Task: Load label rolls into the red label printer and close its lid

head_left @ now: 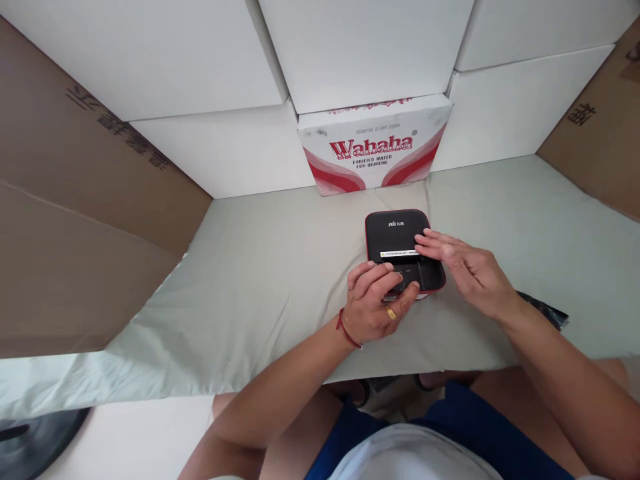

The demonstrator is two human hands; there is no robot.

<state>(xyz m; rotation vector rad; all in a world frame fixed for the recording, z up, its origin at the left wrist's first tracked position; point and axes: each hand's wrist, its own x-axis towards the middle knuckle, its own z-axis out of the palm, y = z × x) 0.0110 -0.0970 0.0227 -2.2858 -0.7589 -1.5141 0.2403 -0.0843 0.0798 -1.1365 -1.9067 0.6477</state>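
A black case with rounded corners and a red edge [393, 237] lies on the cloth in front of me. It bears a small white logo and a white label strip, and its near end has a sunken compartment [429, 275]. My left hand [377, 297] reaches into the near left of this compartment. Its fingers are bent with thumb and fingertips close together, and whatever dark piece lies between them is mostly hidden. My right hand [463, 267] rests with stretched fingers along the case's right side, fingertips touching its top, and holds nothing.
A white and red Wahaha water carton [377, 157] stands behind the case against white boxes [250, 150]. Brown cardboard [100, 220] walls the left, more cardboard [600, 133] the right. A crumpled black packet [545, 310] lies partly under my right forearm. The pale green cloth [240, 280] hangs over the near edge.
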